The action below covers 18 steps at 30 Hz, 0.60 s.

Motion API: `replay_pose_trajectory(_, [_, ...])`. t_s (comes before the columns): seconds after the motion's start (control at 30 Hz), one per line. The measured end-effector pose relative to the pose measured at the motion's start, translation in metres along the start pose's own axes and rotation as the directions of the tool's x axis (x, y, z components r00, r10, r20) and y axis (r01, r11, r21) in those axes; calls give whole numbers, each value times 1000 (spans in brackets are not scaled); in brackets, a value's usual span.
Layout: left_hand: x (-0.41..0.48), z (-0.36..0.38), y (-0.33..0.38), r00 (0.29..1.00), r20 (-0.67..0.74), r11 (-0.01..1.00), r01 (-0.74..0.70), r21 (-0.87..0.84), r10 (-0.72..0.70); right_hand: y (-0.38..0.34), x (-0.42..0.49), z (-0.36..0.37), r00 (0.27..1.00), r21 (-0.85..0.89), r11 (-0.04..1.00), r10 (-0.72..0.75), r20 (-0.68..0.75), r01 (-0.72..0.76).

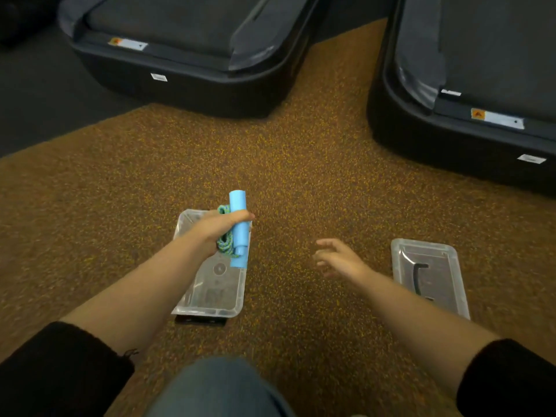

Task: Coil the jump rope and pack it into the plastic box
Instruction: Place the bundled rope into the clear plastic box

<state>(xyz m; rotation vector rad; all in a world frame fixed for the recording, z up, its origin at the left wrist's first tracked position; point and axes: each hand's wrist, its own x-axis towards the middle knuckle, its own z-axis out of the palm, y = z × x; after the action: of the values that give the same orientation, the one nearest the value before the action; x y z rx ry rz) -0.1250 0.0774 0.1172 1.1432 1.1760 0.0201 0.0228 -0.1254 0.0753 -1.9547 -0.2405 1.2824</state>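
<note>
Two dark treadmill decks fill the far side: one far left (186, 55), one far right (469, 94), both on speckled orange-brown floor (301, 182). Near centre-left, clear plastic box (210, 299) sits open on the floor, a black strip at its near edge. Clear lid (433, 257) lies flat on the floor to the right, well apart from the box, a black handle shape showing on it. Left hand (219, 228) hovers over the far half of the box, grip closed around the jump rope (227, 245): blue foam handles side by side, green-blue cord bunched in coils against the palm. Right hand (338, 258), between box and lid, grip spread open, holding nothing; fingers blurred.
</note>
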Motion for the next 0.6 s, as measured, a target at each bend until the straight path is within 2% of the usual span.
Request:
replay_pose_trajectory(0.17, [27, -22, -23, 992, -126, 991, 46, 128, -30, 28, 25, -8, 996, -5, 1000, 11, -86, -11])
replay_pose_trajectory(0.27, [34, -34, -34, 981, -191, 987, 69, 142, -41, 34, 35, -1, 996, -4, 1000, -3, -84, 3])
replay_pose_trajectory(0.47, [56, -41, -62, 960, -257, 968, 165, 187, -114, 27, 48, 40, 997, -23, 997, -68, 27, 69])
replay_pose_trajectory(0.6, [70, -41, -79, 947, -292, 945, 210, 252, -133, 20, 44, 90, 981, -87, 993, -66, 182, 83])
